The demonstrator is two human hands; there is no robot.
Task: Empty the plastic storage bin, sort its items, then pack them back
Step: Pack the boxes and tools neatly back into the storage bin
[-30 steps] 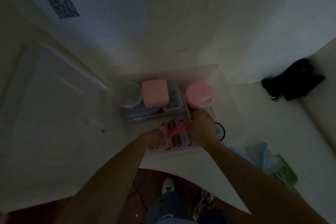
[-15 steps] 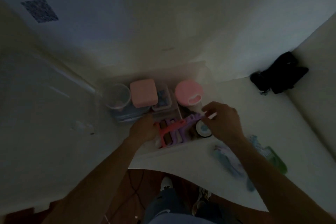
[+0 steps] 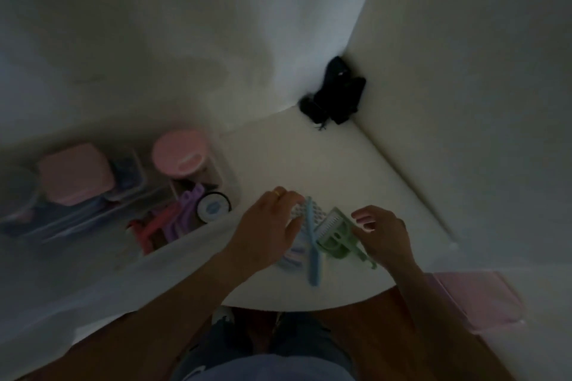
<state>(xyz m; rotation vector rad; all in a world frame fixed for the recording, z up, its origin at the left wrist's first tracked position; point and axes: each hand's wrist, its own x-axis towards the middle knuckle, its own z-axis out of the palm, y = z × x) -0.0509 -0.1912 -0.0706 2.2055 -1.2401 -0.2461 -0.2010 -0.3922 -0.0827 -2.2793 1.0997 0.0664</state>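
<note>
On the white tabletop (image 3: 340,164), right of the bin: a small sorted group lies under both hands, made up of a pale blue plastic comb (image 3: 312,244), a light green plastic brush-like piece (image 3: 335,233) and a white perforated piece (image 3: 298,211); dim light and blur hide finer detail.
Left hand (image 3: 266,229): fingers curled down over the white perforated piece and touching it; whether it truly grips it I cannot tell.
Right hand (image 3: 383,233): fingers loosely spread, hovering at the green piece's right side, holding nothing that shows.
Bin: the clear plastic storage bin (image 3: 230,182) sits at left on the table, against the wall.
Done so far: judging by the layout, only a few items are out.
Left to do: the bin holds a pink square lidded box (image 3: 75,175), a pink round-lidded jar (image 3: 181,150), a round white tin with a dark rim (image 3: 213,206), purple plastic clips (image 3: 185,210) and a red plastic piece (image 3: 154,224); emptying is early, packing back not begun.
Edges: the sorted group lies near the table's curved front edge, the comb's handle closest to it.
Open room: bare tabletop stretches behind the hands toward the corner, where a black bundled object (image 3: 335,93) sits well apart.
Off the table: a pink translucent lid-like panel (image 3: 476,300) shows at lower right.
</note>
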